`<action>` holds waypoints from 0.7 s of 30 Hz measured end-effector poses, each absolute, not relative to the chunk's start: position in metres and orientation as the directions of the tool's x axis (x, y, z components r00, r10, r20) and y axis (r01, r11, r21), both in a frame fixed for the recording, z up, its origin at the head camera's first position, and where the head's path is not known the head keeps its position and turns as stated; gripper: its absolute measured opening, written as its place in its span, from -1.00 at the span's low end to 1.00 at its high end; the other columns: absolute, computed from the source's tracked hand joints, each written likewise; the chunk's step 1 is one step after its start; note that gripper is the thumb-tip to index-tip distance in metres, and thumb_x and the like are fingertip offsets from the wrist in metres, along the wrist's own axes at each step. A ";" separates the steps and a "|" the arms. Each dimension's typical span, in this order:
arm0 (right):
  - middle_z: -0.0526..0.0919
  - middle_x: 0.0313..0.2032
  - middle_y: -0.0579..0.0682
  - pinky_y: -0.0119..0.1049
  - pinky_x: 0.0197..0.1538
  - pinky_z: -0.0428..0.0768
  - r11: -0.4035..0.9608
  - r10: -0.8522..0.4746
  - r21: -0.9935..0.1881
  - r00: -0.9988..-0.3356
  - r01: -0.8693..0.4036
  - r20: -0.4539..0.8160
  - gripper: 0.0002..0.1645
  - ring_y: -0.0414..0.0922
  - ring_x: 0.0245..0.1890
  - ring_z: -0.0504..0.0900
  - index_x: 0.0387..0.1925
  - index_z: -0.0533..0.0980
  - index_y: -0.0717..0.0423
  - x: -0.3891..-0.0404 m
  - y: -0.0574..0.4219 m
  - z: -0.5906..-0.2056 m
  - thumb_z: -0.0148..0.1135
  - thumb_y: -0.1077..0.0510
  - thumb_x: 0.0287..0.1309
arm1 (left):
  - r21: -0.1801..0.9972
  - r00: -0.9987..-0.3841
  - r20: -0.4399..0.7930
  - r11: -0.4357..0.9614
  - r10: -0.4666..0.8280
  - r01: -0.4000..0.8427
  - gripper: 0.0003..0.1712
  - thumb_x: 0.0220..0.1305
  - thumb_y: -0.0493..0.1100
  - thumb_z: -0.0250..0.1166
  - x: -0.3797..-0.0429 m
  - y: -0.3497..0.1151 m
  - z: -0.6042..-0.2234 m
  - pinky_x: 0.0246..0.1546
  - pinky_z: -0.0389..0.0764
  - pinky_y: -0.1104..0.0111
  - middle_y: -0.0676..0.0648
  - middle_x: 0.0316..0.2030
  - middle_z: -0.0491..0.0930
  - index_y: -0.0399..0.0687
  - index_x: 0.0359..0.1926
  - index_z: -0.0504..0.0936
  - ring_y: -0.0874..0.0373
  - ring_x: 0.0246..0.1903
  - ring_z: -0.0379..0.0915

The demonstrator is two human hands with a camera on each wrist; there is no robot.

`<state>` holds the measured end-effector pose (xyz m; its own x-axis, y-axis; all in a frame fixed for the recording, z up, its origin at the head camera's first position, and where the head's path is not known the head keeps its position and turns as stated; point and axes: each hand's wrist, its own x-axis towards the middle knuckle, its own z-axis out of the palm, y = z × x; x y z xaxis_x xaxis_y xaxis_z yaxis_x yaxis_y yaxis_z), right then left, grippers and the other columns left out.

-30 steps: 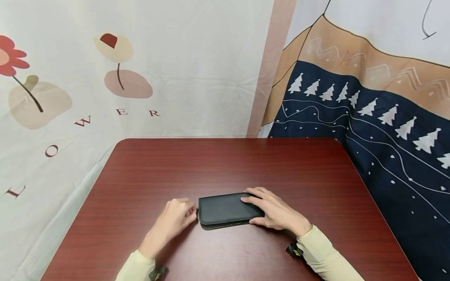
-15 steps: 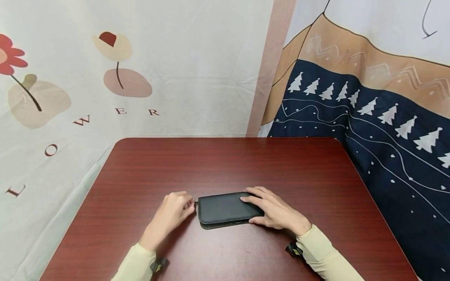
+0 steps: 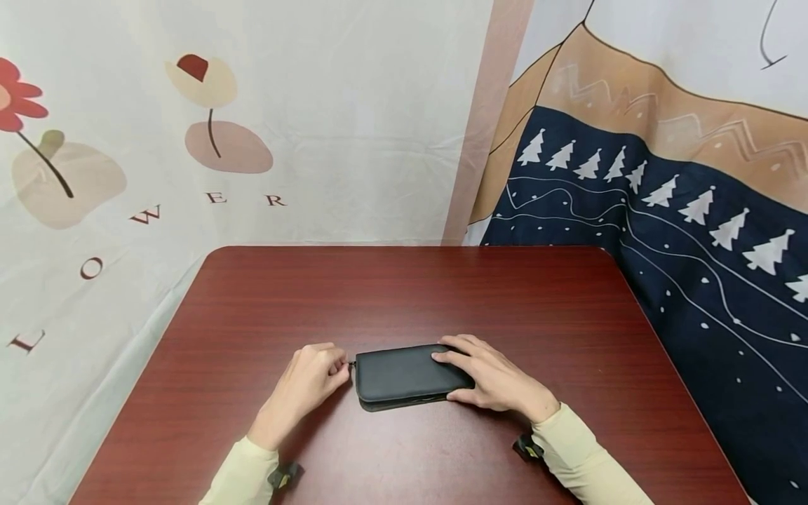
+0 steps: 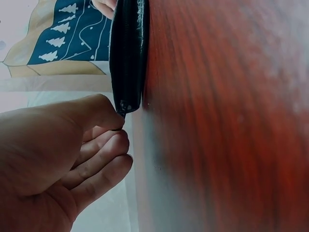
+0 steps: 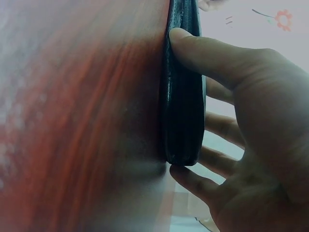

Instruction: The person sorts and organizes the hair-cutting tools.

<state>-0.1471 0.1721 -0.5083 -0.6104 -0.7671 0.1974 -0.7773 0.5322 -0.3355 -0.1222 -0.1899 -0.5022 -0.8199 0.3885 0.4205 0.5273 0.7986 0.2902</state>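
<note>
A black zip-around wallet (image 3: 404,376) lies flat near the middle of the table. At its left end my left hand (image 3: 307,382) pinches the small zipper pull (image 3: 352,364) between thumb and fingers, by the far left corner. The left wrist view shows the pull (image 4: 123,116) as a thin dark piece, mostly hidden by the fingertips. My right hand (image 3: 495,375) grips the wallet's right end, with fingers across the top and thumb on the near edge. In the right wrist view, zipper teeth (image 5: 186,17) run along the wallet's side beyond the thumb.
The reddish-brown wooden table (image 3: 404,301) spreads around the wallet. Behind it hangs a pale curtain (image 3: 353,126) with flower prints, and a navy cloth (image 3: 568,203) with white trees hangs at the right. A small dark device (image 3: 529,447) sits at each wrist.
My left hand has shifted a little toward the far side along the wallet's left end, bringing the zipper pull with it. My right hand and the wallet have stayed in place.
</note>
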 end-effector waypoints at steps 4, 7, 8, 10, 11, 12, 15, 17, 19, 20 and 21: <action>0.40 0.40 0.12 0.07 0.32 0.42 0.541 -0.764 -0.330 -0.616 -0.774 0.193 -0.18 -0.01 0.38 0.29 0.36 0.53 -0.02 -0.146 0.173 -0.507 0.52 -0.18 0.09 | 0.303 -0.840 0.389 0.808 0.379 0.505 -0.79 -0.05 -0.37 0.42 -0.122 -0.190 -0.501 -0.65 0.48 0.48 0.11 -0.64 0.51 0.02 -0.58 0.63 0.37 -0.64 0.36; 0.40 0.40 0.11 0.06 0.33 0.41 0.544 -0.764 -0.322 -0.616 -0.775 0.193 -0.18 -0.02 0.38 0.29 0.37 0.52 -0.03 -0.145 0.172 -0.506 0.51 -0.18 0.10 | 0.319 -0.859 0.344 0.814 0.378 0.486 -0.87 0.00 -0.34 0.42 -0.121 -0.191 -0.500 -0.62 0.49 0.46 0.10 -0.60 0.53 -0.01 -0.51 0.68 0.32 -0.60 0.39; 0.39 0.40 0.11 0.07 0.34 0.40 0.544 -0.765 -0.319 -0.615 -0.776 0.193 -0.18 -0.01 0.39 0.29 0.37 0.52 -0.03 -0.145 0.172 -0.506 0.51 -0.17 0.10 | 0.323 -0.863 0.333 0.814 0.380 0.483 -0.88 0.01 -0.34 0.41 -0.121 -0.192 -0.500 -0.61 0.50 0.45 0.09 -0.59 0.53 -0.02 -0.49 0.69 0.30 -0.59 0.40; 0.39 0.41 0.12 0.07 0.35 0.38 0.541 -0.767 -0.316 -0.611 -0.779 0.193 -0.17 0.00 0.39 0.28 0.37 0.51 -0.02 -0.144 0.172 -0.506 0.51 -0.17 0.10 | 0.337 -0.866 0.316 0.807 0.387 0.484 -0.91 0.03 -0.33 0.42 -0.121 -0.193 -0.499 -0.57 0.55 0.42 0.08 -0.54 0.57 -0.05 -0.44 0.73 0.27 -0.56 0.46; 0.39 0.40 0.12 0.08 0.35 0.38 0.538 -0.769 -0.315 -0.608 -0.782 0.196 -0.17 0.01 0.39 0.28 0.37 0.51 -0.01 -0.144 0.172 -0.506 0.51 -0.17 0.10 | 0.343 -0.867 0.309 0.804 0.391 0.485 -0.92 0.04 -0.32 0.42 -0.121 -0.194 -0.499 -0.54 0.58 0.40 0.07 -0.51 0.60 -0.07 -0.40 0.75 0.25 -0.53 0.50; 0.40 0.40 0.13 0.08 0.35 0.38 0.533 -0.771 -0.314 -0.604 -0.785 0.201 -0.16 0.02 0.39 0.28 0.37 0.51 0.00 -0.144 0.172 -0.506 0.51 -0.17 0.09 | 0.347 -0.866 0.305 0.801 0.396 0.488 -0.91 0.04 -0.31 0.42 -0.121 -0.194 -0.499 -0.51 0.61 0.38 0.06 -0.48 0.62 -0.08 -0.37 0.76 0.23 -0.50 0.53; 0.40 0.40 0.14 0.10 0.35 0.37 0.513 -0.776 -0.320 -0.590 -0.797 0.224 -0.12 0.05 0.39 0.28 0.38 0.50 0.03 -0.144 0.172 -0.505 0.51 -0.20 0.07 | 0.333 -0.864 0.295 0.804 0.408 0.493 -0.83 0.07 -0.25 0.45 -0.123 -0.197 -0.497 -0.41 0.66 0.27 0.01 -0.36 0.68 -0.09 -0.25 0.79 0.19 -0.42 0.57; 0.40 0.40 0.15 0.12 0.34 0.37 0.497 -0.777 -0.331 -0.581 -0.802 0.242 -0.10 0.07 0.40 0.28 0.38 0.50 0.05 -0.145 0.173 -0.504 0.51 -0.22 0.06 | 0.309 -0.863 0.291 0.812 0.414 0.494 -0.76 0.09 -0.17 0.47 -0.124 -0.198 -0.495 -0.32 0.68 0.18 -0.01 -0.26 0.70 -0.08 -0.17 0.79 0.14 -0.32 0.60; 0.39 0.41 0.14 0.12 0.35 0.36 0.488 -0.775 -0.343 -0.579 -0.803 0.254 -0.09 0.07 0.40 0.27 0.39 0.48 0.05 -0.146 0.174 -0.503 0.49 -0.25 0.08 | 0.290 -0.858 0.300 0.817 0.417 0.498 -0.68 0.12 -0.10 0.49 -0.126 -0.200 -0.492 -0.23 0.68 0.11 -0.03 -0.16 0.70 -0.08 -0.08 0.78 0.08 -0.20 0.60; 0.38 0.42 0.13 0.12 0.35 0.36 0.487 -0.771 -0.347 -0.581 -0.802 0.261 -0.09 0.07 0.41 0.27 0.40 0.48 0.05 -0.147 0.174 -0.502 0.47 -0.25 0.10 | 0.286 -0.853 0.310 0.815 0.420 0.504 -0.63 0.13 -0.07 0.50 -0.128 -0.201 -0.490 -0.16 0.67 0.07 -0.05 -0.11 0.69 -0.09 -0.04 0.78 0.04 -0.14 0.59; 0.37 0.43 0.12 0.12 0.36 0.35 0.487 -0.765 -0.350 -0.584 -0.800 0.270 -0.10 0.07 0.41 0.26 0.40 0.47 0.05 -0.148 0.174 -0.501 0.46 -0.25 0.11 | 0.284 -0.847 0.324 0.811 0.421 0.512 -0.59 0.14 -0.04 0.50 -0.129 -0.202 -0.489 -0.09 0.66 0.04 -0.07 -0.06 0.68 -0.12 -0.01 0.77 0.00 -0.06 0.58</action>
